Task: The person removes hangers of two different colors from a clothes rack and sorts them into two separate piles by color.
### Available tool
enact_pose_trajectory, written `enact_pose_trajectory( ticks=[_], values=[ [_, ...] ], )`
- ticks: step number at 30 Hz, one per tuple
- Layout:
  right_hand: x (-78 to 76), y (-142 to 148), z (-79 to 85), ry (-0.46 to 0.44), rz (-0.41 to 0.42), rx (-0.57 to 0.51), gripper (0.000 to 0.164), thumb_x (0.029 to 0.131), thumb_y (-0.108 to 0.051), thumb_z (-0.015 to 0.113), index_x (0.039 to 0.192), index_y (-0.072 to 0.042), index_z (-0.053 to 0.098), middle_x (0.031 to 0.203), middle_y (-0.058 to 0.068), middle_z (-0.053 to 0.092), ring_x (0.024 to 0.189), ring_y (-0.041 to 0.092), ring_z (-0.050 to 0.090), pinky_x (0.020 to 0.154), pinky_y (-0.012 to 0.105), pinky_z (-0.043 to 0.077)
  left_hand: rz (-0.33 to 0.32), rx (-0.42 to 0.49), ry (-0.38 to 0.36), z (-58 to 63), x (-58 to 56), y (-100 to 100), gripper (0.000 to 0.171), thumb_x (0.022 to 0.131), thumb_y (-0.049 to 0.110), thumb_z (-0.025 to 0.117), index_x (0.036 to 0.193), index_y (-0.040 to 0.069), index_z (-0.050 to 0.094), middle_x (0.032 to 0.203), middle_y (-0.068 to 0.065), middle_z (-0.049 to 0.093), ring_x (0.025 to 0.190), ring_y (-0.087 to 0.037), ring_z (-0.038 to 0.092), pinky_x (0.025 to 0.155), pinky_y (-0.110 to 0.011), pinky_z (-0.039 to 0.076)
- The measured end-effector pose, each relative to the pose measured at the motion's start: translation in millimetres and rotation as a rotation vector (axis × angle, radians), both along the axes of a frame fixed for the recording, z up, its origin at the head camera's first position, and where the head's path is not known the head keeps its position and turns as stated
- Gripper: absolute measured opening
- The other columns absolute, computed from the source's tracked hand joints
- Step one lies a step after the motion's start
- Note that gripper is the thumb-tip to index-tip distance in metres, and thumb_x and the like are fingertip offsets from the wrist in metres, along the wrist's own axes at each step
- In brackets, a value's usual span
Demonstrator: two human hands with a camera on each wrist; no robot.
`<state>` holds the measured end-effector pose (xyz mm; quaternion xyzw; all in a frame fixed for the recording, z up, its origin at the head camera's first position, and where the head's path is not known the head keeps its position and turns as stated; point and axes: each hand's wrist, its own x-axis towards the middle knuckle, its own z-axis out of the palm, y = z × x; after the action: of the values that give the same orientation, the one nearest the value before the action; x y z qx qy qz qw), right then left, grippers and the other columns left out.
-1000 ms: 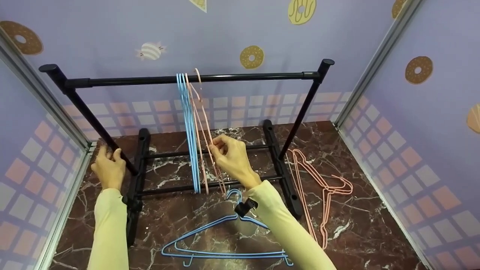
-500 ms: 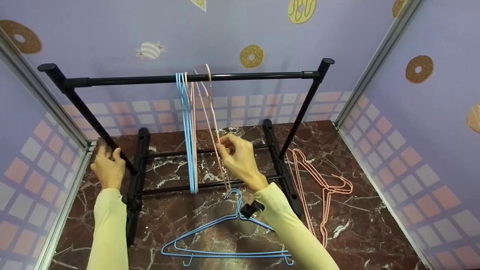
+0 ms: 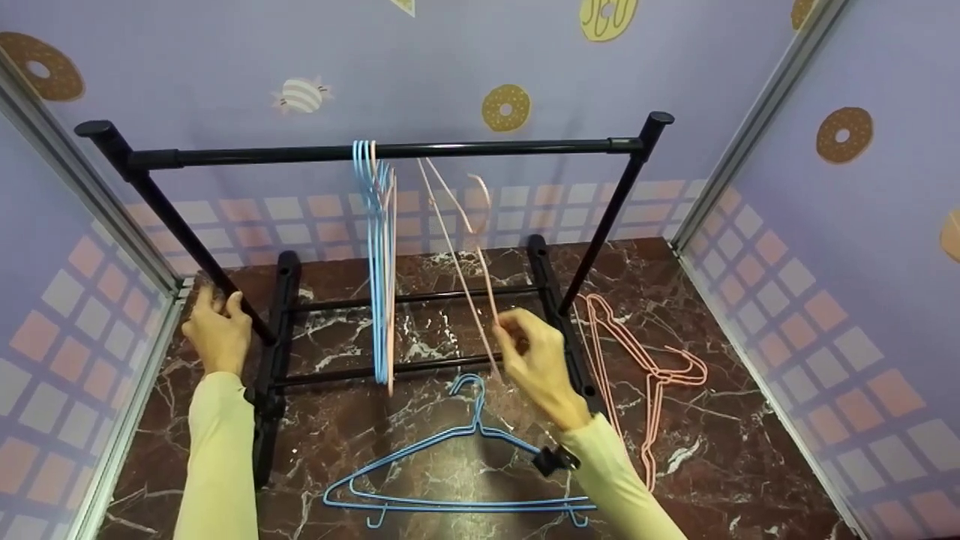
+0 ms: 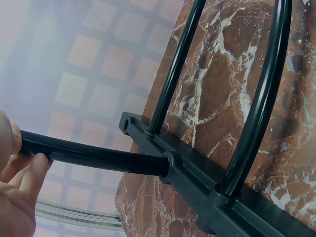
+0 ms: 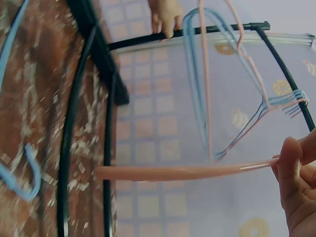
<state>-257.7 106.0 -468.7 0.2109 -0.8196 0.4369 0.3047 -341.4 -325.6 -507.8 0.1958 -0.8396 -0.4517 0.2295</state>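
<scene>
My left hand point(image 3: 217, 330) holds the left post point(image 3: 181, 230) of a black clothes rack, thumb and fingers around it in the left wrist view. My right hand point(image 3: 534, 360) pinches a pink clothes hanger point(image 3: 484, 270) by one arm. This hanger is tilted, and its hook sits below the rack's top rail point(image 3: 517, 148), off it. To its left, several blue hangers point(image 3: 377, 300) and a pink hanger point(image 3: 392, 285) hang bunched on the rail. In the right wrist view, the held hanger point(image 5: 187, 173) stretches across the frame from my fingertips.
Blue hangers point(image 3: 450, 507) lie on the dark marbled floor point(image 3: 720, 480) in front of the rack, partly under my right forearm. Pink hangers point(image 3: 651, 420) lie right of the rack's right foot point(image 3: 537, 259). Patterned lilac walls point(image 3: 247, 45) stand at the back and both sides.
My right hand has moved right and toward me with the pink hanger, whose hook has come off the rail. The left hand stays on the post.
</scene>
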Motion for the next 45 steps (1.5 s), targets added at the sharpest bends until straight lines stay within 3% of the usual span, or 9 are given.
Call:
enact_pose_trajectory(
  ticks=[8, 15, 22, 25, 30, 35, 41, 45],
  values=[
    [24.6, 61, -34.3, -0.002, -0.095, 0.075, 0.008, 0.086, 0.005, 0.071, 0.09, -0.002, 0.071, 0.078, 0.004, 0.071, 0.062, 0.011, 0.059, 0.058, 0.023, 0.051, 0.01, -0.012, -0.028, -1.1, 1.5, 0, 0.044, 0.104, 0.026, 0.053, 0.144, 0.006, 0.053, 0.134, -0.028, 0.062, 0.123, -0.057, 0.041, 0.11, -0.061, 0.029],
    [61.6, 120, -72.9, -0.012, -0.258, 0.136, 0.011, 0.083, 0.005, 0.072, 0.089, -0.004, 0.072, 0.083, 0.007, 0.073, 0.069, 0.014, 0.065, 0.069, 0.021, 0.051, 0.019, -0.017, -0.004, 0.4, 0.7, 1, 0.043, 0.103, 0.026, 0.055, 0.142, 0.009, 0.055, 0.132, -0.026, 0.064, 0.124, -0.059, 0.045, 0.113, -0.061, 0.032],
    [101.7, 168, -111.1, -0.14, -0.409, 0.102, 0.011, 0.084, 0.006, 0.073, 0.089, -0.004, 0.074, 0.076, 0.003, 0.07, 0.066, 0.001, 0.055, 0.064, 0.014, 0.043, 0.024, -0.018, 0.009, 1.0, 1.9, 0, 0.038, 0.103, 0.026, 0.055, 0.134, 0.004, 0.058, 0.127, -0.028, 0.066, 0.12, -0.057, 0.043, 0.111, -0.06, 0.03],
    [115.8, 185, -120.4, -0.204, -0.455, 0.069, 0.012, 0.085, 0.007, 0.072, 0.09, -0.003, 0.074, 0.076, 0.004, 0.07, 0.066, -0.003, 0.053, 0.064, 0.012, 0.042, 0.022, -0.014, -0.013, 0.3, 1.3, 0, 0.041, 0.103, 0.026, 0.054, 0.139, 0.006, 0.057, 0.13, -0.027, 0.065, 0.121, -0.056, 0.042, 0.109, -0.06, 0.03],
    [133.7, 204, -127.8, -0.31, -0.529, -0.049, 0.012, 0.09, 0.005, 0.07, 0.093, -0.005, 0.074, 0.079, 0.006, 0.071, 0.064, -0.002, 0.056, 0.061, 0.011, 0.044, 0.012, -0.006, -0.048, 0.9, -0.6, 1, 0.045, 0.104, 0.027, 0.052, 0.145, 0.01, 0.053, 0.133, -0.025, 0.064, 0.123, -0.055, 0.041, 0.109, -0.059, 0.03],
    [141.3, 211, -134.1, -0.406, -0.56, -0.239, 0.009, 0.095, 0.003, 0.065, 0.098, -0.001, 0.072, 0.075, 0.002, 0.068, 0.056, 0.008, 0.059, 0.053, 0.015, 0.047, 0.002, 0.009, -0.071, 2.4, 1.4, 1, 0.044, 0.105, 0.028, 0.05, 0.145, 0.01, 0.052, 0.132, -0.026, 0.064, 0.126, -0.053, 0.039, 0.111, -0.059, 0.029],
    [136.3, 213, -140.6, -0.488, -0.526, -0.483, 0.012, 0.1, 0.001, 0.059, 0.103, 0.01, 0.065, 0.074, 0.005, 0.066, 0.057, 0.011, 0.059, 0.053, 0.02, 0.051, 0.011, 0.007, -0.063, 2.8, 1.2, 2, 0.043, 0.105, 0.028, 0.051, 0.144, 0.01, 0.053, 0.133, -0.026, 0.064, 0.126, -0.052, 0.039, 0.11, -0.058, 0.03],
    [126.3, 218, -144.7, -0.564, -0.544, -0.524, 0.014, 0.1, 0.0, 0.059, 0.104, 0.012, 0.065, 0.073, 0.005, 0.066, 0.057, 0.011, 0.059, 0.053, 0.021, 0.051, 0.016, 0.005, -0.049, 1.9, 0.6, 3, 0.043, 0.104, 0.027, 0.052, 0.142, 0.007, 0.054, 0.129, -0.028, 0.065, 0.126, -0.054, 0.04, 0.111, -0.059, 0.03]
  ],
)
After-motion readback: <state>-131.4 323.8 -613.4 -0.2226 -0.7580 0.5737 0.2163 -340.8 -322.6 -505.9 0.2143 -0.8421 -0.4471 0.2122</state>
